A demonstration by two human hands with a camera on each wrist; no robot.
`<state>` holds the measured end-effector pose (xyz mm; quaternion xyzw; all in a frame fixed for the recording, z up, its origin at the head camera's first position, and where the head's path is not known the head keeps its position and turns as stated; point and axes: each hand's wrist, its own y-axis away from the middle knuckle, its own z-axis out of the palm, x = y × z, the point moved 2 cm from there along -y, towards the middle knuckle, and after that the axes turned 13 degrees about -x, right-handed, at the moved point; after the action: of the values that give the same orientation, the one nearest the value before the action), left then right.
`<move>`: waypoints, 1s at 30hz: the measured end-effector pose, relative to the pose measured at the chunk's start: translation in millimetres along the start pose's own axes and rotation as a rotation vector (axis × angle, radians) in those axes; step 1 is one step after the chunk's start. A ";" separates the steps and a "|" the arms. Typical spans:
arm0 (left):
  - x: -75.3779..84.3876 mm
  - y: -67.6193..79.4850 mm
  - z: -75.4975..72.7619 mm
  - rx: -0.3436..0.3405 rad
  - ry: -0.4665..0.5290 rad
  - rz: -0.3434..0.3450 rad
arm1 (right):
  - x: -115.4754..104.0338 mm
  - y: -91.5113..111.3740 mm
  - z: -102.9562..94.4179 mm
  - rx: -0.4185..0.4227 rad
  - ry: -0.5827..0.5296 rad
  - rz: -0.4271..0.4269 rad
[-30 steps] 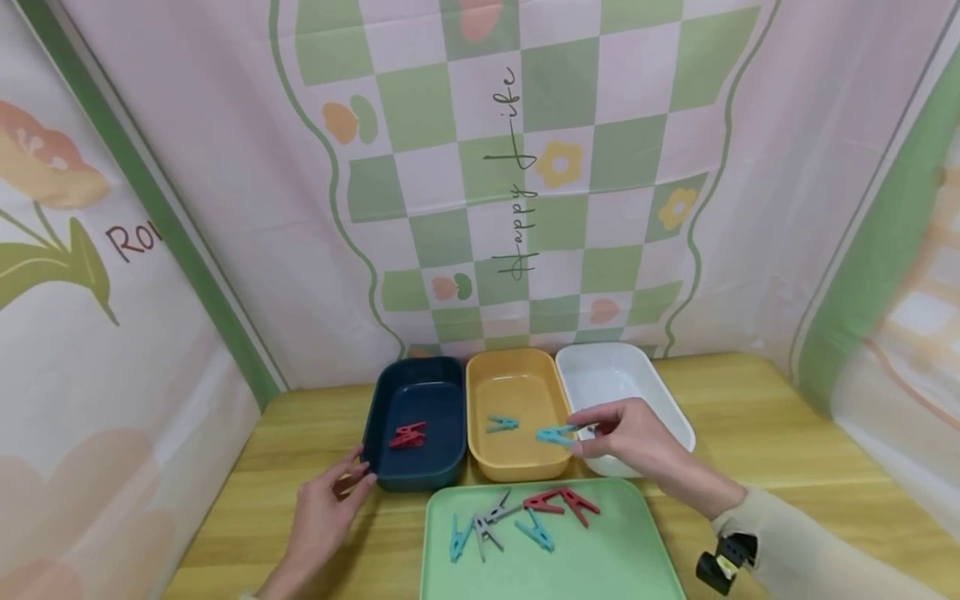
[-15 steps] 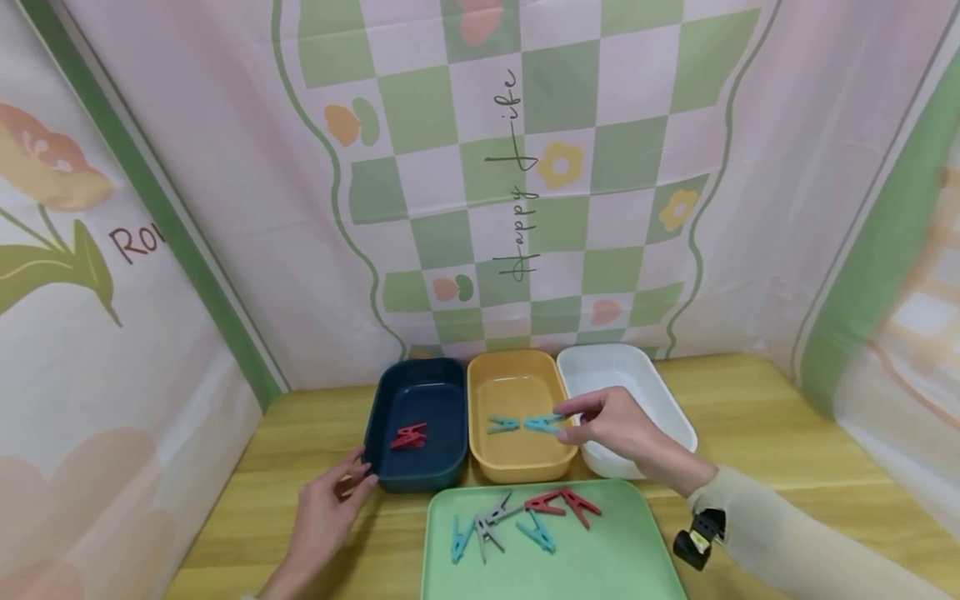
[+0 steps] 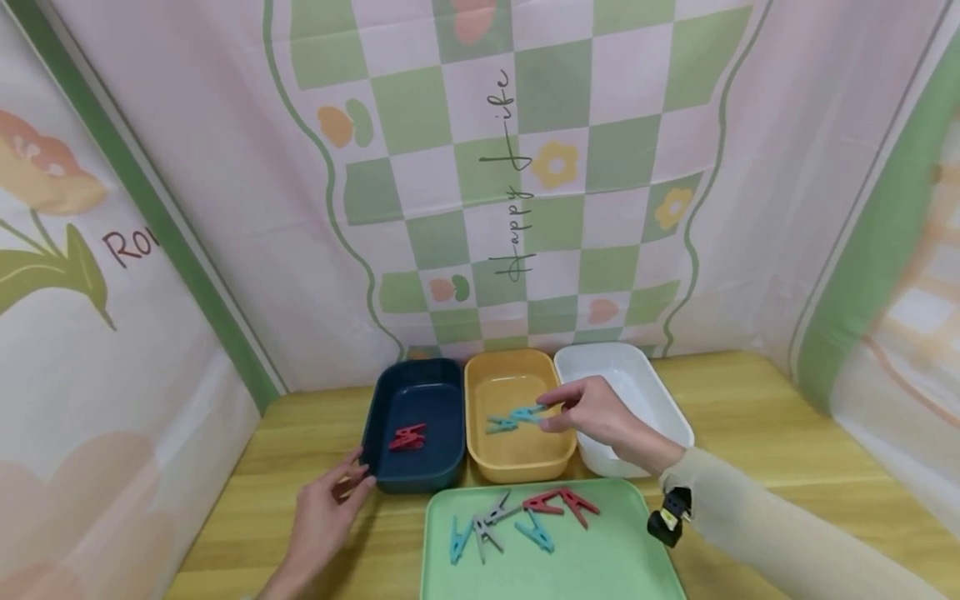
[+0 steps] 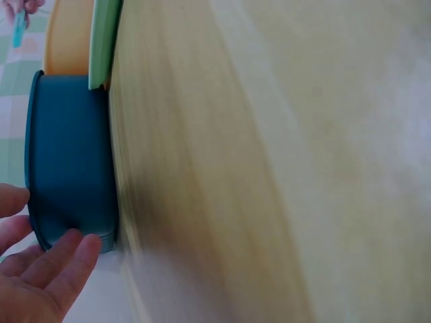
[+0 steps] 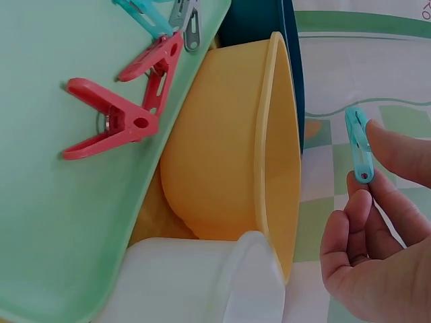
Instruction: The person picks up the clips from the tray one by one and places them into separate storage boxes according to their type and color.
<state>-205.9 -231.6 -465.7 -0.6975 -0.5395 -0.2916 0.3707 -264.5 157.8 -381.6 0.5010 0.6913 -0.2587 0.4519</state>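
My right hand (image 3: 596,412) pinches a light blue clothespin (image 3: 527,413) between thumb and fingers, above the yellow container (image 3: 521,460). The right wrist view shows this clothespin (image 5: 360,145) held at the fingertips, apart from the yellow wall. Another light blue clothespin (image 3: 499,425) lies inside the yellow container. My left hand (image 3: 324,512) touches the near left corner of the dark blue container (image 3: 423,400); in the left wrist view its fingers (image 4: 73,266) rest against the outer wall. Red clothespins (image 3: 407,437) lie in that dark blue container.
A white container (image 3: 630,383) stands right of the yellow one. In front, a green tray (image 3: 577,575) carries red clothespins (image 3: 579,506), grey clothespins (image 3: 483,530) and light blue clothespins (image 3: 536,532). A patterned curtain (image 3: 555,217) hangs behind the wooden table (image 3: 750,417).
My right hand has moved left with the light blue clothespin, from the yellow container's right rim to over its middle. The left hand has stayed at the dark blue container.
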 end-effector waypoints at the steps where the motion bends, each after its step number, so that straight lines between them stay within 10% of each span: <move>1: -0.2 0.1 0.0 0.001 0.000 0.001 | -0.4 -1.9 0.4 0.003 0.000 0.000; 30: 0.0 0.2 -0.1 0.020 -0.011 0.041 | 3.7 -49.4 16.1 -0.031 0.048 0.045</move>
<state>-205.7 -231.7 -465.7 -0.7062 -0.5299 -0.2748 0.3809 -304.7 128.5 -396.9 0.5155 0.6945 -0.2253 0.4486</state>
